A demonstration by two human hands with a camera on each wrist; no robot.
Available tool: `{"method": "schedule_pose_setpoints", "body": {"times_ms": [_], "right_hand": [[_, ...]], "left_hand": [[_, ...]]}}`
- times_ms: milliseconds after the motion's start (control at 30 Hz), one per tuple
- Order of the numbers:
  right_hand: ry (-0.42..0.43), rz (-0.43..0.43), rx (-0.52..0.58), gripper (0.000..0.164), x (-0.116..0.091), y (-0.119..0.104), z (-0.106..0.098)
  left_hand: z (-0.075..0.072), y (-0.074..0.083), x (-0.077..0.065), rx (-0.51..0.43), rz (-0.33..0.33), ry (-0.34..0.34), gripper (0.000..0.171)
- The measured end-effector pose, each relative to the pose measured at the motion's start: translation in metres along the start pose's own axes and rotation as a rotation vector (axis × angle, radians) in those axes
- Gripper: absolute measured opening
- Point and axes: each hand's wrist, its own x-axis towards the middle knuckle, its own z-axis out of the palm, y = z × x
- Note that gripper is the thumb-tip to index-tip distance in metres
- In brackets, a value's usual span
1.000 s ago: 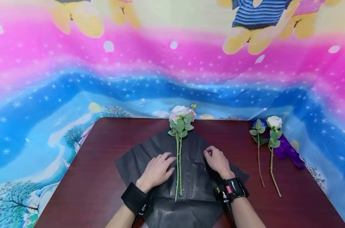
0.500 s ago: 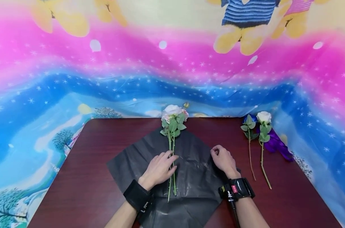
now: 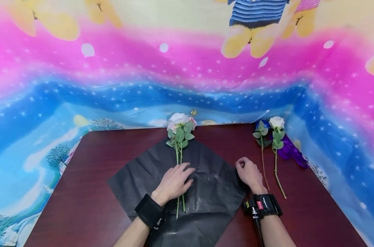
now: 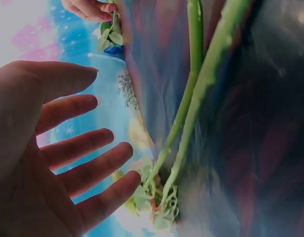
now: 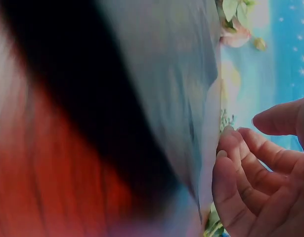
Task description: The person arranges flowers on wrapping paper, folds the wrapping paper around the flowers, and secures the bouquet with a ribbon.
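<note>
A black wrapping sheet (image 3: 209, 195) lies spread on the table, slightly creased. Along its middle run the green stems (image 3: 183, 203) of pale pink-white roses (image 3: 178, 120), their heads past the sheet's far corner. Over those stems hovers my left hand (image 3: 173, 181), fingers spread; the left wrist view shows a bare palm (image 4: 38, 163) apart from them. My right hand (image 3: 250, 175) is at the sheet's right corner with loosely curled fingers. In the right wrist view its thumb stands away from the fingers (image 5: 236, 192), which hold nothing; whether they touch the sheet I cannot tell.
To the right lie a white rose (image 3: 276, 122) and a blue rose (image 3: 257, 127), each on a long stem. Purple cloth (image 3: 290, 151) is bunched beside them. A printed curtain (image 3: 137, 92) hangs behind the dark red table (image 3: 82, 192).
The head view has turned right, so the scene slides left. My left hand has moved over the rose stems. My right hand has drawn rightward across the sheet to its corner.
</note>
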Motion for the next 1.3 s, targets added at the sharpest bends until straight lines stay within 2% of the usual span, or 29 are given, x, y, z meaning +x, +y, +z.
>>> {"method": "schedule_pose_setpoints", "body": {"times_ms": [167,400,567,700,1000,1167,1300], "right_hand": [[0.016,0.014,-0.013,0.024,-0.001,0.009,-0.006],[0.016,0.079,-0.022,0.026,-0.005,0.021,-0.014],[0.045,0.113,-0.035,0.027,-0.009,0.03,-0.021],[0.064,0.137,-0.038,0.029,-0.012,0.038,-0.026],[0.101,0.235,-0.058,0.034,-0.013,0.057,-0.035],[0.029,0.278,-0.074,0.038,-0.011,0.06,-0.036],[-0.024,0.296,-0.074,0.03,-0.011,0.059,-0.039]], "left_hand": [[0.004,0.004,0.005,-0.019,0.027,0.011,0.032],[0.009,0.009,0.011,-0.046,0.045,0.007,0.032],[0.013,0.014,0.015,-0.067,0.046,-0.032,0.033],[0.017,0.018,0.017,-0.064,0.052,-0.056,0.034],[0.023,0.028,0.02,-0.046,0.089,-0.05,0.032],[0.025,0.032,0.022,-0.061,0.112,-0.056,0.032],[0.027,0.032,0.021,-0.054,0.119,-0.053,0.032]]}}
